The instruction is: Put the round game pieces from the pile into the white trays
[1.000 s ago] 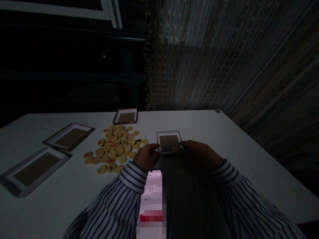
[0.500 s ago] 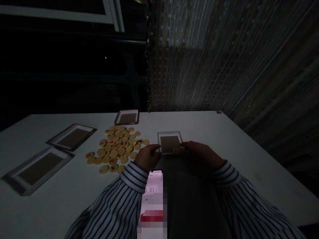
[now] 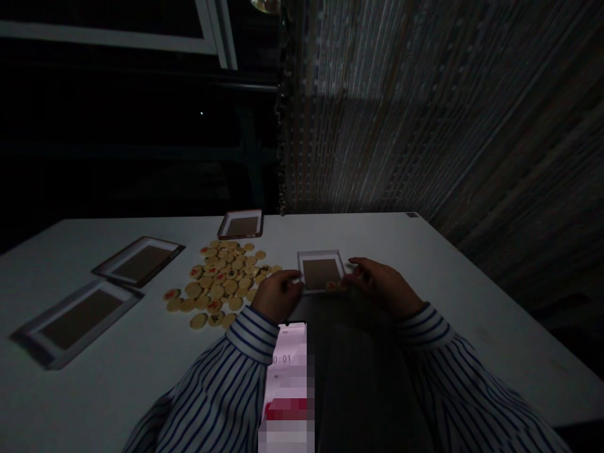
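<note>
A small white-rimmed shallow box (image 3: pixel 321 254) with a brown inner base lies on the table in front of me. Two round wooden game pieces (image 3: pixel 331 286) rest in its near right corner. At the box's left wall is my left hand (image 3: pixel 277 296), thumb and forefinger on the edge. My right hand (image 3: pixel 389 289) is beside the right wall, its thumb and forefinger apart and nothing between them. Left of the box spreads a pile of round wooden game pieces (image 3: pixel 218 290), some marked with red or black characters.
Another shallow box (image 3: pixel 221 228) stands behind the pile. Two more, a brown-rimmed box (image 3: pixel 107 259) and a white-rimmed box (image 3: pixel 123 308), sit at the left. A lit phone (image 3: pixel 289 340) lies near my left wrist. A bead curtain (image 3: pixel 358 151) hangs beyond the white table (image 3: pixel 453 302).
My right hand has let go of the box's right wall, its forefinger lifting away to the right. The left hand stays at the left wall, and the view has tilted slightly.
</note>
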`<state>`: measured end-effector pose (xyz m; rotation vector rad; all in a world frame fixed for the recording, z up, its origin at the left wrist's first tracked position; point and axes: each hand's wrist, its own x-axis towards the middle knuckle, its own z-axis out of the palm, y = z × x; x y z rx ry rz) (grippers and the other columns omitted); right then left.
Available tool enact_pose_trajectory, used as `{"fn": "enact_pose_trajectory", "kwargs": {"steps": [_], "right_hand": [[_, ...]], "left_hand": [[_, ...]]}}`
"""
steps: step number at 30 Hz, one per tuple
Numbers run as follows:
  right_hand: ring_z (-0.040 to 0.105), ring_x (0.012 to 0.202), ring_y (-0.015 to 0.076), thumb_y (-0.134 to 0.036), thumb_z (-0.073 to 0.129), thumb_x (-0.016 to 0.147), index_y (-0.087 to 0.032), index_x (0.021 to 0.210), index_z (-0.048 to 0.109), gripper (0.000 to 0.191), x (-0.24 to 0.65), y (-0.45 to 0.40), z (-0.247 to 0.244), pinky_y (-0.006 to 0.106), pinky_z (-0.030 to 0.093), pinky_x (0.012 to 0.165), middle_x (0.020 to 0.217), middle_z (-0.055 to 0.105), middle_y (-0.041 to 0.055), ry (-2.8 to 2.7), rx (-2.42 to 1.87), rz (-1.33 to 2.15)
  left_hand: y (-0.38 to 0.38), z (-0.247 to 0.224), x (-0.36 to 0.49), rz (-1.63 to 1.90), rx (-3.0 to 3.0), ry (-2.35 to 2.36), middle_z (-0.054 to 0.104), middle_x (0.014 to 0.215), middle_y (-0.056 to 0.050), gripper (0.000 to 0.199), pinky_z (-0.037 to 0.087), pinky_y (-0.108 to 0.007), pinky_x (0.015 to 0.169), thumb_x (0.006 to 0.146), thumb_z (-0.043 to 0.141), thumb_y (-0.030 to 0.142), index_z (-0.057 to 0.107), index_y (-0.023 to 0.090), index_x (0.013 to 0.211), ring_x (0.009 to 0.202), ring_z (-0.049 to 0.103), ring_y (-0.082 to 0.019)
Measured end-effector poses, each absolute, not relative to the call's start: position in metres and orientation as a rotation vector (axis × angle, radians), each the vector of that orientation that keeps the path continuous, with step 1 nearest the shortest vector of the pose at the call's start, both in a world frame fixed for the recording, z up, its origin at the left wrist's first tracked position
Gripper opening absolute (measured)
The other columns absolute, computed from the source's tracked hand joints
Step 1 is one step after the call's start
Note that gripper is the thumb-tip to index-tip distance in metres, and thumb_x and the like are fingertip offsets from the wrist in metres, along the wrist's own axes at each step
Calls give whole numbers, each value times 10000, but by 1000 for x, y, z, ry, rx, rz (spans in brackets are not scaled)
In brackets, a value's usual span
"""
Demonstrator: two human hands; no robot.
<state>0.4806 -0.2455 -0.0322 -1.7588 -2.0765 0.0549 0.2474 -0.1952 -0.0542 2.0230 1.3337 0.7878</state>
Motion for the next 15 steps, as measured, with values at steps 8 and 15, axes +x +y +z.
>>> {"fn": "enact_pose_trajectory", "kwargs": {"steps": [8,15], "right_hand": [[575,700,154,-382,441,817,-160,1037,552,332,481,-242,-36,274,436,650,779,634,39,-1845,-1701,36],[589,730,162,-372,448,808,-160,1051,541,336,485,-241,-38,294,448,691,817,648,52,-1755,-1642,69]], "left_hand": [[-193,-49,241,997,1832,1293,668,776,-68,359,486,-283,658,705,528,359,623,129,964,681,606,-157],[-200,-29,225,1096,1753,1292,665,844,-80,380,490,-296,690,697,533,390,621,116,945,735,609,-170]]}}
